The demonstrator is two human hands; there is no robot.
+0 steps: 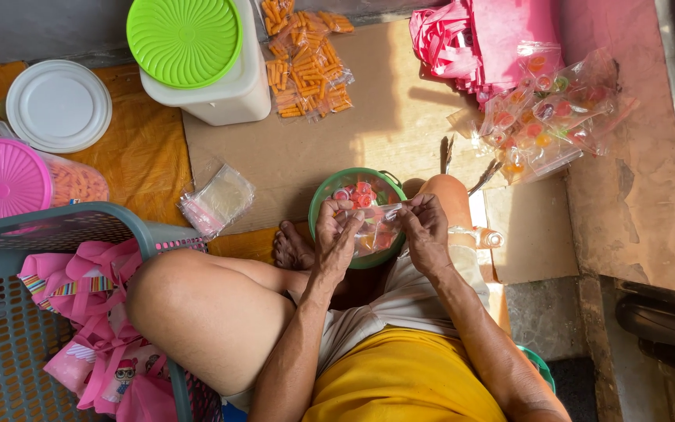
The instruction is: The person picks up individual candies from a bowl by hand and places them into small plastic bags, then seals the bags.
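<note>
Floor clutter around a cardboard sheet

At twelve o'clock a white container with a lime-green lid [184, 39] stands on the cardboard sheet [400, 117], with bags of orange snack sticks [306, 66] just beside it at one o'clock. At two o'clock lie folded pink bags [494, 39] and a heap of clear packets filled with coloured sweets [544, 117]. At ten o'clock rest a white round lid [58, 105] and a pink-lidded jar [5, 181]. A grey plastic basket [9, 328] holding pink gift bags [99, 352] fills eight o'clock. A stack of empty clear bags [217, 201] lies near centre.
</note>
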